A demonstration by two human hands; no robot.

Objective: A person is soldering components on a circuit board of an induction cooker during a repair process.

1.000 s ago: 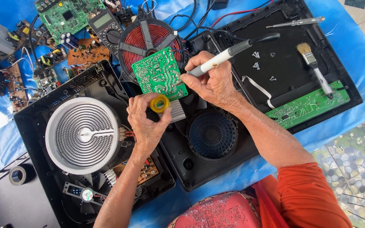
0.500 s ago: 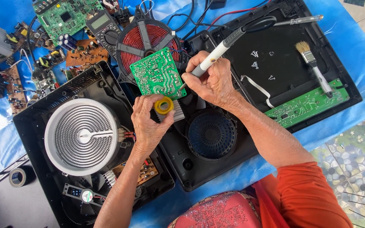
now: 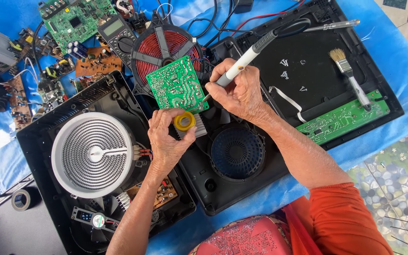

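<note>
— Where's the green circuit board (image 3: 176, 86)?
— Propped over the open black cooker casing (image 3: 242, 184), just below the red coil (image 3: 166, 49).
— And the right hand (image 3: 240, 92)?
— Its fingers are clenched round a white soldering iron (image 3: 242, 63), tip at the board's right edge.
— The left hand (image 3: 168, 137)?
— Fingers pinch a yellow ring-shaped spool (image 3: 184, 121) against the board's lower edge.

The person's left hand (image 3: 168, 141) and right hand (image 3: 239, 92) are bare, without gloves, rings or a watch, and both forearms are uncovered. The right arm wears an orange sleeve (image 3: 343, 219) ending around the elbow. A pinkish-red garment with small sparkling dots (image 3: 251, 238) covers the lap.
</note>
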